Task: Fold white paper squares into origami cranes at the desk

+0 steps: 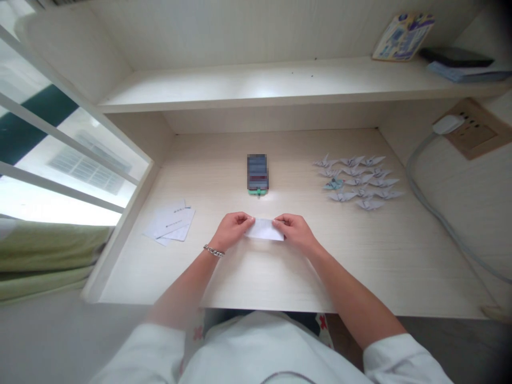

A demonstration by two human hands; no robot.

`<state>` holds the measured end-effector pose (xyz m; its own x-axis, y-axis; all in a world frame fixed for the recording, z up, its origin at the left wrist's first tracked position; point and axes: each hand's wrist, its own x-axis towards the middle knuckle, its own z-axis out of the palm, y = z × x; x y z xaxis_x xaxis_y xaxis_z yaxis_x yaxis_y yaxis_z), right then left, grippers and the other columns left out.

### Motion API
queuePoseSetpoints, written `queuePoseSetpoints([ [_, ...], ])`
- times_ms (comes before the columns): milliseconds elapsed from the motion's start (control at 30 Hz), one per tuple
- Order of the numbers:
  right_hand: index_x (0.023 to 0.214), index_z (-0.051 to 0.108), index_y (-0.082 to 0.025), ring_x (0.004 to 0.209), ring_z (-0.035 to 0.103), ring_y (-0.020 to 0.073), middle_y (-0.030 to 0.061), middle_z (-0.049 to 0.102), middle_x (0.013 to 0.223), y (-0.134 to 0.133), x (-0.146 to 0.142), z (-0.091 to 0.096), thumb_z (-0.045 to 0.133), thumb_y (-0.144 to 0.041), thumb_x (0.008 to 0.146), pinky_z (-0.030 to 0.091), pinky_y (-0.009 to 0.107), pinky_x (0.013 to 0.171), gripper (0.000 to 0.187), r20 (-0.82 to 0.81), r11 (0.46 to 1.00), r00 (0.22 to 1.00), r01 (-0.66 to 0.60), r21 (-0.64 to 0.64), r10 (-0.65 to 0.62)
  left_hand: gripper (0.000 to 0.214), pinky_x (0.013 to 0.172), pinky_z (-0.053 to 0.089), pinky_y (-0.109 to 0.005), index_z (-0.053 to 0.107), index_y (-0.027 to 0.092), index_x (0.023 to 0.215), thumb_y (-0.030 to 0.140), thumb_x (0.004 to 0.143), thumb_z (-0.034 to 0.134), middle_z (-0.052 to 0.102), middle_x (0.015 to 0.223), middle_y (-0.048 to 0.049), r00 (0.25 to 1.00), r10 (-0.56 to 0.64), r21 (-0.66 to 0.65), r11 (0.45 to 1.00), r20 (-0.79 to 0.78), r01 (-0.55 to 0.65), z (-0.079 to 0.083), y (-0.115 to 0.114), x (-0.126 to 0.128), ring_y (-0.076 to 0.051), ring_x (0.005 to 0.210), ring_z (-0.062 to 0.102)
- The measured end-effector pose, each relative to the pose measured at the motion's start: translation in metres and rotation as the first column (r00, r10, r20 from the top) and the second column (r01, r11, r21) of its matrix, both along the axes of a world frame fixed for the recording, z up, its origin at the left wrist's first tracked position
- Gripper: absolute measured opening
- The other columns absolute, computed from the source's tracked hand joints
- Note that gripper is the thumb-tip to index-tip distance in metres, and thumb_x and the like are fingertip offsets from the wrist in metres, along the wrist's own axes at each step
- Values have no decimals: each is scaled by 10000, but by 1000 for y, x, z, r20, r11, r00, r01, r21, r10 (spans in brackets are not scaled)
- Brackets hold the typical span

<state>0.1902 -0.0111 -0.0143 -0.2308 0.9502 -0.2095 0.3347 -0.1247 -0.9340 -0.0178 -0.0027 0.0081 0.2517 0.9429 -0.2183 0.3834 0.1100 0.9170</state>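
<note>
A small white sheet of paper (264, 230), wider than it is deep, is stretched between my two hands over the middle of the desk. My left hand (235, 230) pinches its upper left corner between thumb and fingers; a chain bracelet circles that wrist. At the upper right corner, my right hand (295, 231) grips the paper the same way. Beyond the hands lies a phone (257, 172) with a blurred screen and a green edge at its near end. Several folded paper cranes (360, 181) stand grouped to the right, mostly white, one bluish.
Loose white paper sheets (171, 223) with small dark marks overlap on the left of the desk (248, 280). A shelf (248, 85) runs across the back, carrying a leaning box and dark flat items. A grey cable (430, 200) hangs from the wall socket (474, 128) at right.
</note>
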Motion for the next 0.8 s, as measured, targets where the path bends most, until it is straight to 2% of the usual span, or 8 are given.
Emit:
queuePoseSetpoints([
  [100, 721, 621, -145, 464, 453, 107, -10, 535, 540, 5, 2, 1, 532, -431, 742, 320, 219, 429, 301, -130, 992, 990, 35, -118, -50, 306, 511, 374, -211, 593, 138, 700, 438, 739, 547, 542, 598, 2, 974, 140, -151, 982, 180, -113, -8, -2, 3, -102, 544, 482],
  [233, 685, 618, -145, 465, 434, 99, -18, 513, 531, 6, 4, -1, 540, -435, 722, 317, 219, 438, 302, -169, 991, 984, 27, -133, -49, 301, 538, 417, -224, 573, 147, 699, 448, 718, 570, 551, 617, 4, 901, 297, -287, 935, 318, -207, -16, -10, 11, -111, 571, 515],
  [400, 688, 621, -140, 458, 434, 98, -15, 512, 519, 8, 6, -5, 550, -440, 707, 319, 215, 430, 309, -154, 988, 987, 23, -151, -47, 331, 526, 409, -211, 632, 134, 773, 450, 677, 621, 595, 684, -21, 913, 312, -204, 943, 262, -263, -23, -15, 22, -119, 611, 526],
  [533, 673, 617, -141, 458, 439, 98, -10, 517, 525, 8, 4, -8, 557, -447, 703, 330, 214, 429, 313, -145, 983, 988, 28, -180, -55, 397, 541, 407, -219, 649, 127, 818, 499, 728, 541, 621, 710, -31, 915, 328, -136, 943, 235, -304, -27, -17, 26, -131, 634, 540],
  [667, 650, 603, -146, 453, 447, 103, -7, 512, 511, 9, 4, -10, 559, -460, 704, 347, 217, 429, 322, -163, 977, 985, 17, -213, -53, 389, 532, 389, -213, 648, 118, 755, 495, 696, 576, 615, 674, -23, 935, 312, -86, 949, 168, -302, -30, -17, 25, -126, 613, 523],
  [800, 685, 606, -139, 490, 494, 119, 9, 550, 549, 11, 8, -8, 550, -431, 717, 400, 231, 472, 299, -183, 974, 982, -6, -225, -37, 368, 536, 386, -213, 629, 124, 727, 482, 726, 545, 597, 648, -11, 923, 335, -76, 942, 188, -327, -32, -17, 24, -115, 595, 506],
])
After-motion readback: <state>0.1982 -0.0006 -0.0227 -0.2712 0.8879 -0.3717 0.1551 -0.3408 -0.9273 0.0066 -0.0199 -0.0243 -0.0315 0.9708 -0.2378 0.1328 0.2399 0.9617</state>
